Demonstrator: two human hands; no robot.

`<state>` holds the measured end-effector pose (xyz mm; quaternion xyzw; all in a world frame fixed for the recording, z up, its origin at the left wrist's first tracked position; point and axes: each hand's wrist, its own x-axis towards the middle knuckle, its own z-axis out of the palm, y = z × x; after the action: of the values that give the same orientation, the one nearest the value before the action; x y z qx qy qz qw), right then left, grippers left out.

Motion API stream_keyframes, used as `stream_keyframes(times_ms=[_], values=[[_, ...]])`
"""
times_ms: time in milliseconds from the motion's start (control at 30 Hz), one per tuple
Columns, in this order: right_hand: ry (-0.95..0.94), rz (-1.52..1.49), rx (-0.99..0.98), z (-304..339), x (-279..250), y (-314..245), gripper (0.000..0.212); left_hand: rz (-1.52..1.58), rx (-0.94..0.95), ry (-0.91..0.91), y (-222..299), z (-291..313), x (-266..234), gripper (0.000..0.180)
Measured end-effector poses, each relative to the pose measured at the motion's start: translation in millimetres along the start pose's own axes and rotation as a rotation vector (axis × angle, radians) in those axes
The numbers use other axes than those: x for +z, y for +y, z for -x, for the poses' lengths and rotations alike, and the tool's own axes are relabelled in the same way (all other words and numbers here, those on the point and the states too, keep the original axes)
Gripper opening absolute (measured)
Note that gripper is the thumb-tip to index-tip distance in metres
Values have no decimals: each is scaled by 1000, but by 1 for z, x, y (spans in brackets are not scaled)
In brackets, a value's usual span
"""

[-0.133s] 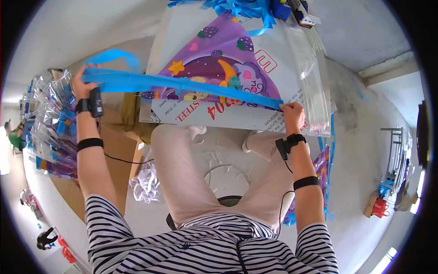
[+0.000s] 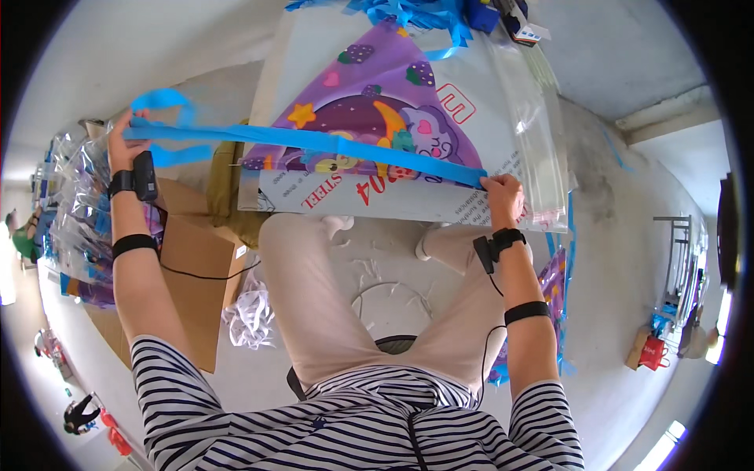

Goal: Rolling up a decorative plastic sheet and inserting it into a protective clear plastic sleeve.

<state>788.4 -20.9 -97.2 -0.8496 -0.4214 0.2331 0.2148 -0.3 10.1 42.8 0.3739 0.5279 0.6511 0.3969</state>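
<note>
A blue ribbon point(image 2: 314, 141) stretches across the lower part of a purple triangular printed sheet point(image 2: 385, 67), which looks like a kite sail with cartoon figures, stars and strawberries. Out to the left, my left hand point(image 2: 124, 145) is closed around the ribbon, with loose loops of it hanging beside the fingers. At the sheet's lower right corner my right hand point(image 2: 505, 198) pinches the ribbon's end; whether it also grips the corner is hidden by the fingers. The sheet lies flat on a pale printed board point(image 2: 275, 192) above my knees.
More blue ribbon point(image 2: 424, 23) is heaped at the board's far edge, near a small box point(image 2: 525, 30). Clear plastic sleeves point(image 2: 534, 118) lie along its right side. Plastic-wrapped packs point(image 2: 82, 204) and a cardboard box point(image 2: 192, 275) stand left. White scraps point(image 2: 251, 314) lie on the floor.
My left hand has moved a little further left with the ribbon, drawing it out into a narrower strip. My right hand stays at the sheet's corner.
</note>
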Motion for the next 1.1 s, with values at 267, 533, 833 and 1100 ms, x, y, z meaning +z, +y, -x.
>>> stream_keyframes(times_ms=[267, 533, 833, 1100], values=[[5, -13, -9, -1, 4, 5, 24, -1034, -530, 64, 55, 21, 62, 51], [5, 28, 60, -5, 1, 9, 25, -1404, 225, -260, 18, 66, 228, 23], [11, -20, -17, 0, 2, 12, 23, -956, 662, -787, -193, 277, 529, 24], [-23, -96, -354, -14, -28, 61, 17, -931, 542, -840, -203, 270, 564, 30]])
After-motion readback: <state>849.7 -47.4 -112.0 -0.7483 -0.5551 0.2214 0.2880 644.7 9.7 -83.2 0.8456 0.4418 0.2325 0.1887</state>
